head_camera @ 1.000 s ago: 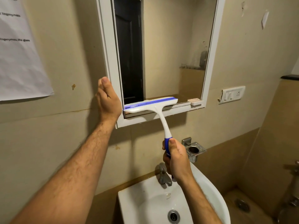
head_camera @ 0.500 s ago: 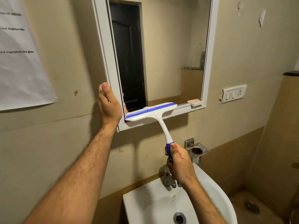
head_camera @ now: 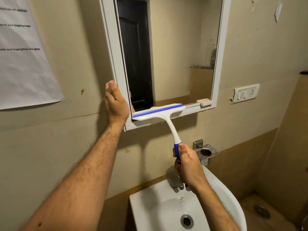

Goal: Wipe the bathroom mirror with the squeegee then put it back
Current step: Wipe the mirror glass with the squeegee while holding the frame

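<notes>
Both my hands are up at the mirror (head_camera: 175, 52). My right hand (head_camera: 188, 165) is wrapped around the blue grip of the squeegee (head_camera: 166, 119), thumb on top along the handle. The handle runs up and slightly left from my fist toward the glass, while the white head with its blue blade lies across the bottom of the mirror, its long axis nearly level but tilted, the right end higher than the left. The blade's edge faces up against the glass, just above the lower white frame. My left hand (head_camera: 115, 104) rests against the left side of the mirror frame, fingers straight and together. Below sit the white sink (head_camera: 221, 194) and its tap (head_camera: 175, 180).
</notes>
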Demonstrator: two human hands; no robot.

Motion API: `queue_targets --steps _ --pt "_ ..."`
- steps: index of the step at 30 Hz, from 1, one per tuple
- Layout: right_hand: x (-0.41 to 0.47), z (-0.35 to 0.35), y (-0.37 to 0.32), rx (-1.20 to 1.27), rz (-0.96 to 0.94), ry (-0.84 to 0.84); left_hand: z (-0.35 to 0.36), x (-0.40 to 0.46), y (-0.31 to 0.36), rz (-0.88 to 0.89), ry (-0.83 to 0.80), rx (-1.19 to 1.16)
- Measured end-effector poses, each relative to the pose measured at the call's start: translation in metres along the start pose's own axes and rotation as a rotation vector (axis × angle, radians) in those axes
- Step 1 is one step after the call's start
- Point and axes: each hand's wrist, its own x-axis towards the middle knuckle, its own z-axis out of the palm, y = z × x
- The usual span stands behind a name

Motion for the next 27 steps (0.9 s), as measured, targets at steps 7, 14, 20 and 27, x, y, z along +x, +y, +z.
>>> queue_targets --steps 7,14,20,27 --pt "0.013 -0.004 -0.036 0.051 -0.001 0.021 -0.003 -0.003 0.004 -0.006 -0.027 -0.015" --pt "0.003 0.007 -0.009 0.026 -0.001 0.030 -0.003 -0.006 0.011 0.029 -0.019 0.008" --pt "0.007 0.003 -0.010 0.022 -0.041 0.078 -0.005 -0.006 0.011 -0.004 -0.036 0.010" --pt "0.019 0.009 -0.023 0.044 -0.057 0.050 -0.004 -0.006 0.008 -0.009 -0.043 0.024"
